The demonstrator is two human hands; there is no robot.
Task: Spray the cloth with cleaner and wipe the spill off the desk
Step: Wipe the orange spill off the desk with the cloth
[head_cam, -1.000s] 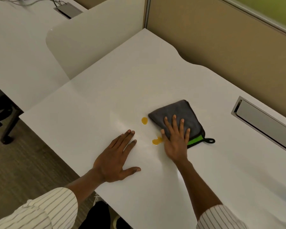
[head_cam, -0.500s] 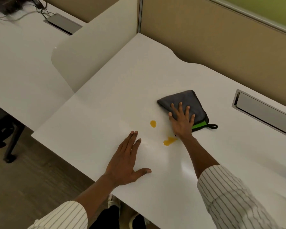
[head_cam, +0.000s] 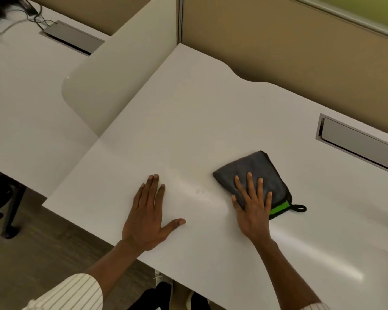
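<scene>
Grey microfibre cloth (head_cam: 253, 175) lies flat on the white desk (head_cam: 188, 113), near the front edge, with its green trim and black loop poking out on the right. The right hand (head_cam: 253, 211) presses on it with fingers spread wide, not gripping. The left hand (head_cam: 148, 218) rests flat on the bare desk just beside it, holding nothing. No yellow drops show, only a faint wet smear (head_cam: 198, 193) between the hands. The wiping looks nearly done; maybe one more pass to dry the smear.

Folded grey cloth (head_cam: 255, 175), green-edged, lies flat on white desk (head_cam: 188, 121).
</scene>
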